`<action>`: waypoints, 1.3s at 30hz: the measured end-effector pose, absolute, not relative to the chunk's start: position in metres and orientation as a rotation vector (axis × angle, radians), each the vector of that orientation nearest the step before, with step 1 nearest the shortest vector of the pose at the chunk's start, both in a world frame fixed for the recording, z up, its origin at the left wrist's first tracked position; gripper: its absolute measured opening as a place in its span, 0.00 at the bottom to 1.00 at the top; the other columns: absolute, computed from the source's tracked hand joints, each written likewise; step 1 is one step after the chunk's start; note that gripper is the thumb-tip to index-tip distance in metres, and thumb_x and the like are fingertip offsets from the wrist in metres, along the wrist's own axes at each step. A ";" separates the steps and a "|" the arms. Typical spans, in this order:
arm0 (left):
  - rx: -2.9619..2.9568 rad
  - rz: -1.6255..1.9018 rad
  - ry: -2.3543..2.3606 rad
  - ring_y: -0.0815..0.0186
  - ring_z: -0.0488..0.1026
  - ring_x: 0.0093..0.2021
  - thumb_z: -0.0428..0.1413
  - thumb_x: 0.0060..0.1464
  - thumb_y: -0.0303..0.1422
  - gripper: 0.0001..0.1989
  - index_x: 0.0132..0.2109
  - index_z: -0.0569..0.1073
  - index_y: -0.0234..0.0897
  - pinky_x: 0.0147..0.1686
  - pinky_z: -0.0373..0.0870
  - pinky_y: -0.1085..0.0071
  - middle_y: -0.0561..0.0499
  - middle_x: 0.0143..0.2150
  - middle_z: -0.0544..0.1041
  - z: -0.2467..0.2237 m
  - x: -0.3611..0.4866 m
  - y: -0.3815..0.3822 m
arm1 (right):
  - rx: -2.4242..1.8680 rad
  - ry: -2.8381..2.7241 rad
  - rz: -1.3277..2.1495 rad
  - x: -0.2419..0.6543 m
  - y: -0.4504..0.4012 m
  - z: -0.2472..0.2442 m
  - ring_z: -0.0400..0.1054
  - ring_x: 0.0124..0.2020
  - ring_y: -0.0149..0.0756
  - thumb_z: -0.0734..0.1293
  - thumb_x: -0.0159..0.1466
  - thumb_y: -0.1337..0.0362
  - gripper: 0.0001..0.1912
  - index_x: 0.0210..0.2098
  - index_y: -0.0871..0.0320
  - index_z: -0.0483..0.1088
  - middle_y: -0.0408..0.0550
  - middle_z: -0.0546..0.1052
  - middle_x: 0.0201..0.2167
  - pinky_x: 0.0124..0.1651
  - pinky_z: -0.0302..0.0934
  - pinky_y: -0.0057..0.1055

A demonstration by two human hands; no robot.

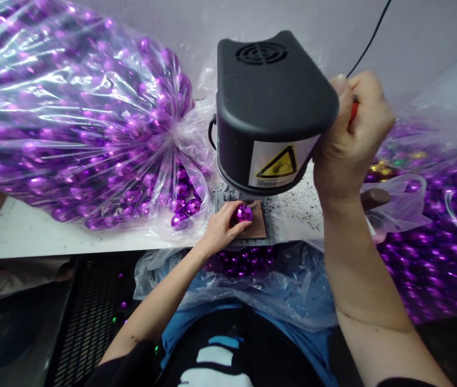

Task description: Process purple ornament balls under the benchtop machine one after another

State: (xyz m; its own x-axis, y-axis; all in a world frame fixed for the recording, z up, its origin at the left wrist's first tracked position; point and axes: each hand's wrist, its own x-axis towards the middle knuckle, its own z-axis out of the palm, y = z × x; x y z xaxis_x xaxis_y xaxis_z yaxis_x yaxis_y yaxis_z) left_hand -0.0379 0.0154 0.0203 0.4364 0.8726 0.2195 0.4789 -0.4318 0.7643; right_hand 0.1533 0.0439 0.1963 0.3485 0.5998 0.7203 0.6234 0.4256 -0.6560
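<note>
My left hand (220,230) pinches a shiny purple faceted ball (245,213) between thumb and fingers. The ball is over a brown board (259,227) on the metal base below a small bench drill press (274,91). The machine's black housing hides most of the drill end above the ball. At the housing's right side, my right hand (351,134) is closed around the machine's handle, of which only a bit of red (354,110) shows between the fingers. Several more purple balls (186,209) lie just left of my left hand.
A large clear plastic bag (75,118) full of purple balls fills the left of the white table (43,228). More purple balls (437,269) are heaped at the right. Dark shavings are scattered around the base. Below the table edge, an open plastic bag (292,279) over my lap holds balls.
</note>
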 end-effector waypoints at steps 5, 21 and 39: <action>2.219 0.854 1.309 0.59 0.70 0.48 0.56 0.59 0.35 0.14 0.51 0.68 0.37 0.48 0.66 0.62 0.46 0.46 0.74 0.020 -0.024 0.006 | -1.211 -1.320 0.004 0.155 0.045 0.196 0.42 0.27 0.15 0.51 0.59 0.34 0.34 0.27 0.64 0.55 0.39 0.50 0.24 0.31 0.44 0.19; 2.228 1.023 1.432 0.54 0.69 0.53 0.61 0.55 0.36 0.20 0.52 0.65 0.37 0.62 0.55 0.49 0.46 0.47 0.75 0.001 -0.007 0.001 | -1.155 -1.361 -0.174 0.155 0.040 0.190 0.45 0.28 0.12 0.53 0.67 0.52 0.22 0.28 0.65 0.55 0.38 0.51 0.23 0.34 0.43 0.20; 2.134 0.882 1.380 0.54 0.69 0.54 0.58 0.57 0.37 0.15 0.51 0.70 0.39 0.63 0.56 0.48 0.44 0.49 0.75 0.005 -0.009 -0.001 | -1.074 -1.360 -0.458 0.159 -0.012 0.143 0.65 0.27 0.20 0.58 0.67 0.51 0.25 0.24 0.67 0.67 0.44 0.64 0.17 0.32 0.56 0.21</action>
